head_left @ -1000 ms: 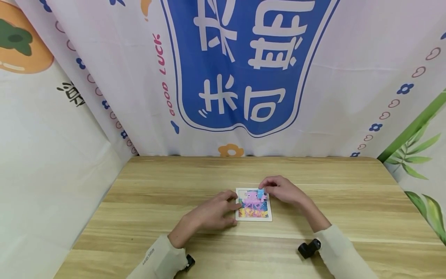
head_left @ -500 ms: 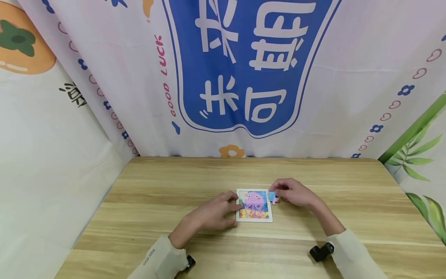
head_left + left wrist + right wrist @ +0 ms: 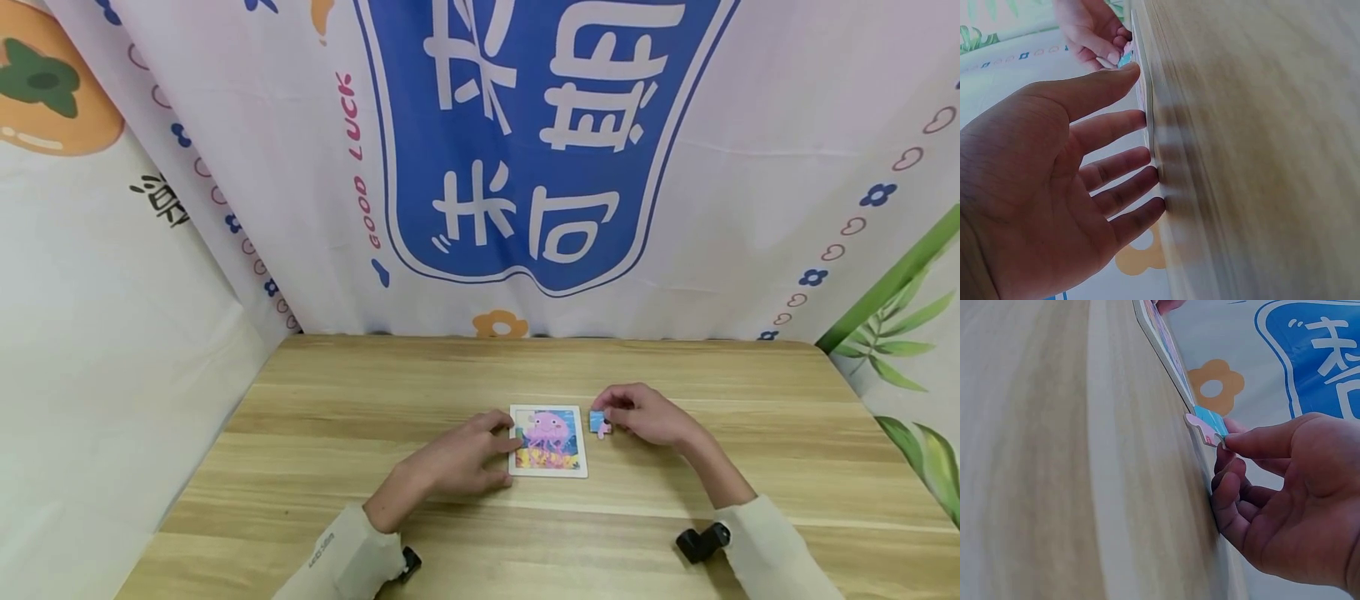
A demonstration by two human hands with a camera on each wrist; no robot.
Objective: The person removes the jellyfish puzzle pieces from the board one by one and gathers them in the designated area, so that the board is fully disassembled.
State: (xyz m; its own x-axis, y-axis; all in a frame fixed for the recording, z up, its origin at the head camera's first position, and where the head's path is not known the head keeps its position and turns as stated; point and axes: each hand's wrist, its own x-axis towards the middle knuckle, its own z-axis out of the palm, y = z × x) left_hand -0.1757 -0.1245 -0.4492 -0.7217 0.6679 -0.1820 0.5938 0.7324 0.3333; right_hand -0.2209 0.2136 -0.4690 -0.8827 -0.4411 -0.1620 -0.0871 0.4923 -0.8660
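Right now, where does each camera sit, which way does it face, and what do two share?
Head: on the head, facing forward and down at the puzzle; sleeves, left hand and right hand show.
Left wrist: on that wrist, facing the puzzle's edge; both hands show.
Right wrist: on that wrist, facing the puzzle piece; the pinching right hand dominates.
Both wrist views share the orange flower.

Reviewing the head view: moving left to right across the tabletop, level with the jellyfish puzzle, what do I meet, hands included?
Left hand → framed jellyfish puzzle → loose blue-and-pink puzzle piece → right hand.
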